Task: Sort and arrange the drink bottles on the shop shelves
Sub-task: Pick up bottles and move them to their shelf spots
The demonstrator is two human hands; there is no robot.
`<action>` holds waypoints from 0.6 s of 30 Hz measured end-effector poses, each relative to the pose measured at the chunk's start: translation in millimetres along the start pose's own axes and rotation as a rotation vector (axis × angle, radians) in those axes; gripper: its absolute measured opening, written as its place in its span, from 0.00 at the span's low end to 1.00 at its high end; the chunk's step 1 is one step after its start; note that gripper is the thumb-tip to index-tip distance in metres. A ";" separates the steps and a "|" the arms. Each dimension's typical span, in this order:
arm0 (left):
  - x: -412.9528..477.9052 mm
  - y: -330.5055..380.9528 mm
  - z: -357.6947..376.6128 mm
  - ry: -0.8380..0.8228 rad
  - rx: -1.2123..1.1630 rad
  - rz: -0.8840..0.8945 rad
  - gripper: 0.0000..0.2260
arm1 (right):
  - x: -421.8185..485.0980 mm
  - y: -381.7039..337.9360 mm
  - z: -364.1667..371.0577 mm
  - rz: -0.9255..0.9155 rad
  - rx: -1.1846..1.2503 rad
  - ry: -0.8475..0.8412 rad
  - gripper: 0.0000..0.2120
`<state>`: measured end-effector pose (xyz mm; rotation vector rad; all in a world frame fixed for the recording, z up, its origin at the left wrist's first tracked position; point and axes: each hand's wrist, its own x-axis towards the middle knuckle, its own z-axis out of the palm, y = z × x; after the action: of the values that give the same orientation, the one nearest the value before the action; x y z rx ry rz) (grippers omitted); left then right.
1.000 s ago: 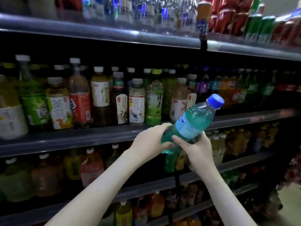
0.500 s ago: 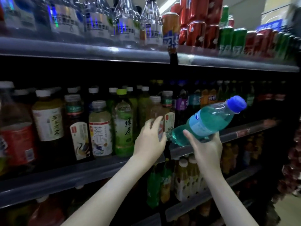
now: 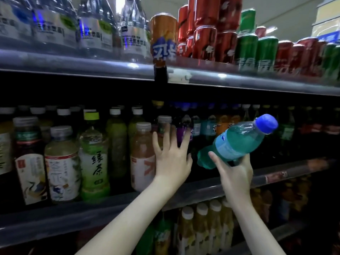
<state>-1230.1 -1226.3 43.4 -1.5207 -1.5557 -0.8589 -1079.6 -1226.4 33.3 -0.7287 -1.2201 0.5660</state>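
Middle shelf (image 3: 202, 188), far left: tea bottles stand upright in rows, a green tea bottle (image 3: 94, 159) among them, a peach-coloured bottle (image 3: 142, 159) at the row's right end.

My left hand (image 3: 172, 161) is spread, grasping nothing, fingers fanned at the dark gap just right of the peach-coloured bottle. I cannot tell whether it touches that bottle.

Right of it, my right hand (image 3: 235, 172) is closed from below around the base end of the teal soda bottle (image 3: 237, 142). That bottle is in the air in front of the shelf, long axis tilted, blue cap (image 3: 266, 123) up and to the right.

Judgement: the gap lies left of the grip and deeper in. The bottle must come upright before entry. The left hand is nearer the slot.
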 end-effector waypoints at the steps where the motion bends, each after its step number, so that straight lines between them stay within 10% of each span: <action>1: 4.8 5.0 6.4 -0.001 0.022 -0.012 0.36 | 8.4 3.9 -3.8 0.008 -0.009 -0.026 0.29; 18: -8.5 3.1 29.2 -0.028 0.151 -0.061 0.35 | 80.9 62.0 31.4 0.162 -0.245 -0.457 0.34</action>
<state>-1229.4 -1204.4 22.1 -1.3889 -1.6563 -0.7388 -1089.3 -1120.6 42.5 -0.9422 -1.6842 0.7517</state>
